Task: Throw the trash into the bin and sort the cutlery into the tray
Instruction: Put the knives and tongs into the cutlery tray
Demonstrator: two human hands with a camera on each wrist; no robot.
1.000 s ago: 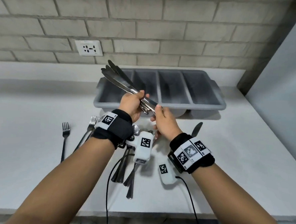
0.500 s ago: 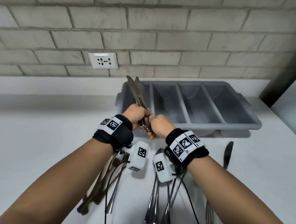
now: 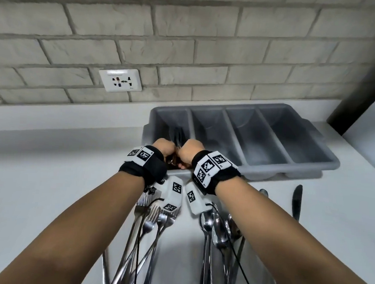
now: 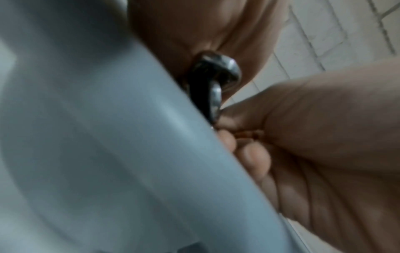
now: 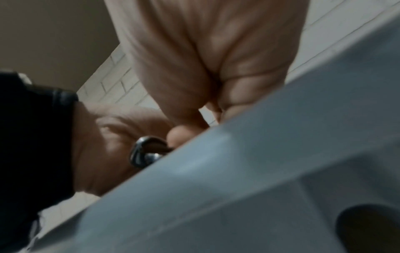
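Over tray (image 3: 290,170) leftmost slot, left hand (image 3: 163,148) and right hand (image 3: 190,149) together clamp knives (image 3: 177,135); forks (image 3: 153,218) on tabletop (image 3: 48,177).

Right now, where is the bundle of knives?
In the head view, the bundle of knives is gripped by both the left hand and right hand, blades lowered into the leftmost compartment of the grey cutlery tray.

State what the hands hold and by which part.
Both the left hand and right hand grip the bundle of knives by the handles.
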